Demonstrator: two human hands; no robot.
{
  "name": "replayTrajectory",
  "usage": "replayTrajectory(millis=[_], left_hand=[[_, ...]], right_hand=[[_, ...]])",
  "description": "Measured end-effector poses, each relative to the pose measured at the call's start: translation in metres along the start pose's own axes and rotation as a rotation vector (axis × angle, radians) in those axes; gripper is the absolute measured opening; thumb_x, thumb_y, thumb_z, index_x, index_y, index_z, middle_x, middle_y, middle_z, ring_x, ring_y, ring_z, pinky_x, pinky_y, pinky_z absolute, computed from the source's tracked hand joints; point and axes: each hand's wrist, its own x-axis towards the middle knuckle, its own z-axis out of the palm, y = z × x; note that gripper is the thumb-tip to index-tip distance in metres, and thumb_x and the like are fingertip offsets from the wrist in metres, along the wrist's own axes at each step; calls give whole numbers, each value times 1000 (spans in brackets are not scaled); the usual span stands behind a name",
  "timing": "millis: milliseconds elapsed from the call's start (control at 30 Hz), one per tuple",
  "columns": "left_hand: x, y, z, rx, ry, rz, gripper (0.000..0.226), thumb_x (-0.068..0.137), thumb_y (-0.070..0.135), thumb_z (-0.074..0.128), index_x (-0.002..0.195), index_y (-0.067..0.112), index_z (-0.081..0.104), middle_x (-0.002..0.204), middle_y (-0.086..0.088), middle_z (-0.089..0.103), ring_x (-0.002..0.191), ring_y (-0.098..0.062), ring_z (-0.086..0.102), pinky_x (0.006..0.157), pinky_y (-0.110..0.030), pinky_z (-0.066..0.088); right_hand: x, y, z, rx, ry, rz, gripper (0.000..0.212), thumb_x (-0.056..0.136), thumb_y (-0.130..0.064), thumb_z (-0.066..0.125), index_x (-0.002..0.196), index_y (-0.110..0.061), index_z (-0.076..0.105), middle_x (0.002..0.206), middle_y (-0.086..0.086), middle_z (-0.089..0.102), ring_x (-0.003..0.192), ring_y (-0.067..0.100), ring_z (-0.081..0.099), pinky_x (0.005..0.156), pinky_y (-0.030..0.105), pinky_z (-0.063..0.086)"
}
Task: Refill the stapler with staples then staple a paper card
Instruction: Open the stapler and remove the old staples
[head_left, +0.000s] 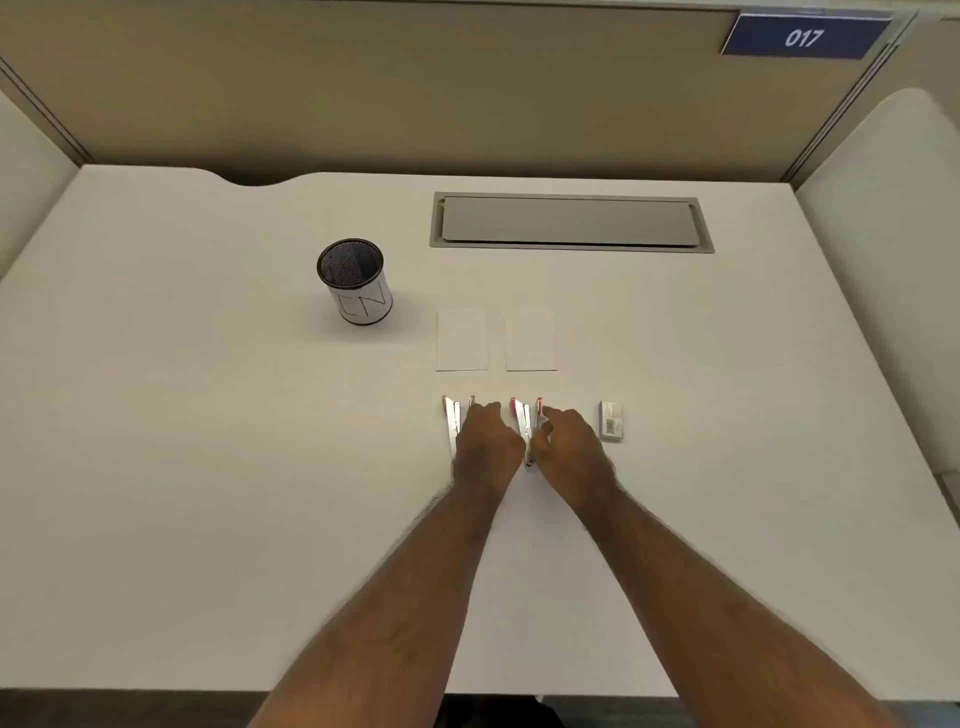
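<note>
Refilling looks barely begun: left hand (485, 439) curls on the white stapler (451, 423), right hand (566, 447) fingers loosely apart at the pink stapler (522, 421), staple box (611, 421) next

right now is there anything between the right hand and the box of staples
Nothing visible. The staple box lies on bare table just right of the right hand, which is over the open pink stapler. The left hand is over the white stapler.
</note>
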Motion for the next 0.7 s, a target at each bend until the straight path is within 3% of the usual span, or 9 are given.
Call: replayTrajectory(millis=[100, 167, 267, 333, 433, 500, 567, 700], left_hand=[[8, -2, 4, -105, -57, -52, 28, 91, 6, 40, 65, 13, 47, 75, -10, 57, 71, -27, 51, 57, -28, 36], [9, -1, 6, -192, -115, -109, 28, 86, 3, 40, 60, 12, 47, 62, -5, 51, 64, -23, 47, 54, -27, 32], [11, 0, 8, -337, -163, -162, 21, 85, 6, 44, 76, 0, 62, 73, -18, 64, 67, -24, 54, 64, -34, 45], [13, -1, 9, -385, -155, -180, 28, 85, 4, 40, 86, 0, 68, 85, -22, 71, 72, -32, 63, 73, -43, 56], [12, -1, 10, -482, -163, -207, 32, 82, -2, 35, 73, 8, 64, 74, -14, 69, 62, -28, 62, 76, -56, 58], [11, 0, 10, -551, -177, -245, 28, 88, -1, 38, 86, 6, 65, 90, -17, 71, 80, -33, 69, 80, -56, 58], [9, -1, 9, -618, -199, -267, 23, 94, 5, 43, 101, 5, 65, 102, -21, 72, 94, -37, 71, 81, -55, 59], [6, -8, 6, -729, -285, -246, 20, 99, 18, 49, 106, 9, 65, 98, -14, 75, 78, -24, 75, 64, -38, 62]], right_hand=[[7, -2, 0, 93, -35, 32, 25, 93, -24, 42, 94, -12, 65, 93, 11, 66, 85, 29, 63, 77, 42, 54], [11, -2, 2, 159, -76, 74, 20, 88, -20, 46, 80, -13, 63, 85, 9, 69, 79, 28, 63, 74, 41, 55], [15, 2, 4, 209, -99, 104, 27, 84, -20, 51, 104, -11, 67, 100, 7, 70, 89, 26, 64, 78, 37, 53], [17, 5, 5, 258, -97, 118, 36, 85, -20, 55, 120, -13, 61, 107, 1, 67, 90, 19, 61, 73, 28, 47], [17, 8, 7, 352, -80, 91, 37, 85, -17, 55, 121, -16, 55, 96, -3, 70, 76, 12, 64, 53, 16, 40], [17, 9, 8, 396, -61, 82, 32, 86, -19, 56, 117, -17, 52, 77, -6, 69, 57, 3, 65, 43, 12, 40], [16, 11, 8, 402, -43, 78, 31, 87, -27, 60, 116, -20, 51, 67, -8, 66, 52, -1, 64, 42, 13, 41], [12, 15, 3, 346, -29, 31, 38, 84, -38, 63, 118, -25, 51, 65, -10, 64, 60, 1, 63, 55, 23, 53]])
